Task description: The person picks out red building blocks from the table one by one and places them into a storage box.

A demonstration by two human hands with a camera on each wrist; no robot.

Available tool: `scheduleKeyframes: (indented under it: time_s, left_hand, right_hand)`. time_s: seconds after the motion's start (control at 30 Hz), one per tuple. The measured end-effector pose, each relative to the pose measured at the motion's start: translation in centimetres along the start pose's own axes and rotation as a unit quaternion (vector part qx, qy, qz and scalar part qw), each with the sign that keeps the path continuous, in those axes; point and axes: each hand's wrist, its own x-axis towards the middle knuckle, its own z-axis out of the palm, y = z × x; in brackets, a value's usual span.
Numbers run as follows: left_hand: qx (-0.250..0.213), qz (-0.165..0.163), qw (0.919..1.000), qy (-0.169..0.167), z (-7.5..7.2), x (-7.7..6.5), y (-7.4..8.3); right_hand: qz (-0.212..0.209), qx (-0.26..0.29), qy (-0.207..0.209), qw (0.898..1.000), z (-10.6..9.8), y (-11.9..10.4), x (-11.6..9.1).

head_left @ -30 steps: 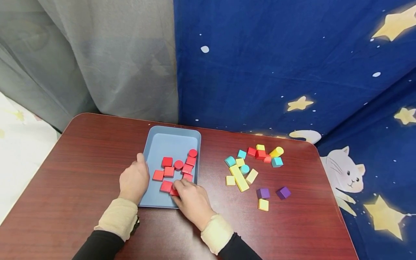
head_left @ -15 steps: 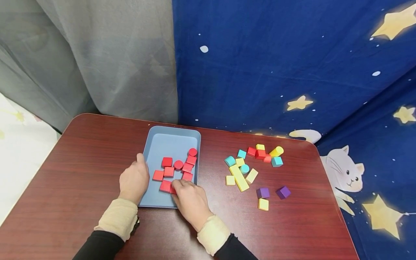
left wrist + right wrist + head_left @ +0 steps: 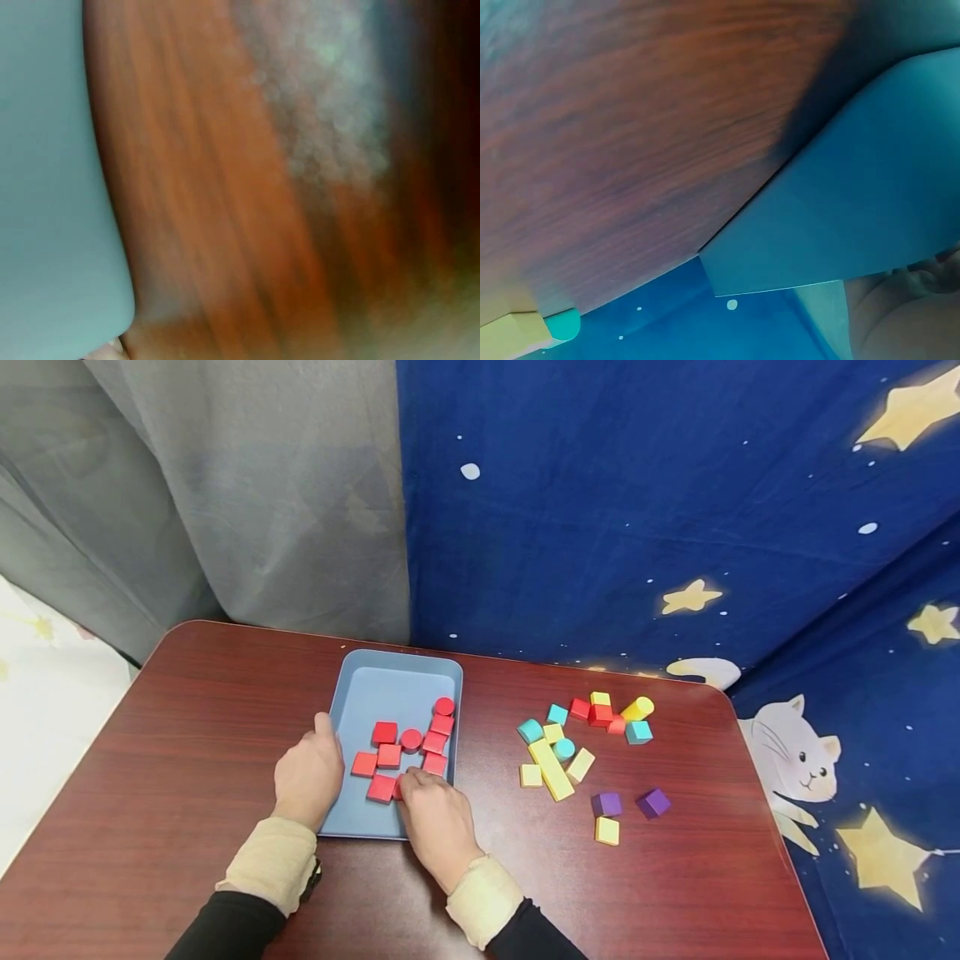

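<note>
A blue-grey tray (image 3: 390,685) holds several red blocks, square (image 3: 381,788) and round (image 3: 411,741). My left hand (image 3: 309,777) grips the tray's left rim, with the thumb on top. In the left wrist view, the tray's outer wall (image 3: 52,180) fills the left side, and a sliver of finger (image 3: 106,351) shows below its corner. Over the tray's near right corner, my right hand (image 3: 441,822) has its curled fingers on a red block (image 3: 399,788), mostly hidden under them. The right wrist view shows the tray's outside wall (image 3: 840,202) and part of that hand (image 3: 907,326).
Right of the tray lie loose blocks: a long yellow block (image 3: 551,770), teal ones (image 3: 640,732), purple ones (image 3: 654,803), a yellow cylinder (image 3: 638,708) and a few red ones (image 3: 601,715). Curtains (image 3: 600,510) hang behind the brown table (image 3: 187,777).
My right hand has shifted slightly forward and left with the red block at its fingers. Red blocks along the tray's right side have moved slightly. The left hand stays on the rim.
</note>
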Motion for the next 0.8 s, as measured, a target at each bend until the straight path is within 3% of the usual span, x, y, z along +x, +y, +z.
scheduleKeyframes:
  time_s: [0.8]
  left_hand:
    - [-0.002,-0.005,0.9999,-0.010,-0.3,0.0,0.2]
  right_hand:
    - [-0.016,0.009,-0.011,1.000,-2.0,0.8,-0.2]
